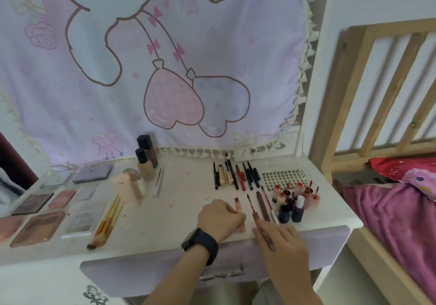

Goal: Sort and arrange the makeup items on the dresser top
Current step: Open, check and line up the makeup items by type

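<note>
My left hand [220, 218], with a black watch on its wrist, grips a pale pink lip gloss tube [238, 206] lying on the white dresser top [179, 200]. My right hand [282, 241] pinches a dark red lip gloss tube [253, 210] near the front edge. Beside these lie a brown tube [263, 206] and a thin red-and-white pencil [269, 203]. Behind them is a row of black, gold and red pencils and mascaras [236, 174].
Small bottles and glosses [292, 202] cluster at the right near a lash tray [282, 177]. Foundation bottles [145, 163], a pink sponge holder [125, 186], yellow brushes [108, 222] and palettes [37, 228] fill the left. A wooden bed frame [377, 92] stands at the right.
</note>
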`<action>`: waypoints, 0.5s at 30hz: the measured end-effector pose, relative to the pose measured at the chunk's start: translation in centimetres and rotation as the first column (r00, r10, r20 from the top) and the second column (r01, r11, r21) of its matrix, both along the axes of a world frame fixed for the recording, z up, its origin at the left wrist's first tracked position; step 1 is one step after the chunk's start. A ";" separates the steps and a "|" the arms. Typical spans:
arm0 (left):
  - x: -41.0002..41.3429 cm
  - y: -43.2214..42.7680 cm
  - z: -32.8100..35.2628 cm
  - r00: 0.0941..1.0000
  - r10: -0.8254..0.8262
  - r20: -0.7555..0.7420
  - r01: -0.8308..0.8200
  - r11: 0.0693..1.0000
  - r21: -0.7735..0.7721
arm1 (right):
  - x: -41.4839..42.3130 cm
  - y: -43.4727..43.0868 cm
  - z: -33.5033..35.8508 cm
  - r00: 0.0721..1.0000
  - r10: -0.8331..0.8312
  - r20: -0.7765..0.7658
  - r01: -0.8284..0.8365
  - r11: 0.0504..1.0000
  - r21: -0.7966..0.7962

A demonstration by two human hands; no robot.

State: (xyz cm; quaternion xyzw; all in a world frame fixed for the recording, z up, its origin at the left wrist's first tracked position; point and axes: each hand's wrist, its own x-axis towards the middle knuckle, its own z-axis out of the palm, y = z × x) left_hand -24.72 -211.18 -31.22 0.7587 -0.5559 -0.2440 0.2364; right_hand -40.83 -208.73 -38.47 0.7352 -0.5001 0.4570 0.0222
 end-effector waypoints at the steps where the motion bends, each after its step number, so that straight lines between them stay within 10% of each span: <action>1: -0.2 -0.2 -0.2 1.000 0.009 0.011 -0.009 1.000 0.002 | 0.1 -0.1 -0.2 1.000 0.002 -0.014 -0.002 1.000 -0.002; 15: -0.1 1.5 -1.4 0.991 -0.087 0.103 0.102 0.983 -0.150 | -0.1 0.6 -1.3 0.997 0.050 -0.056 -0.042 0.990 0.132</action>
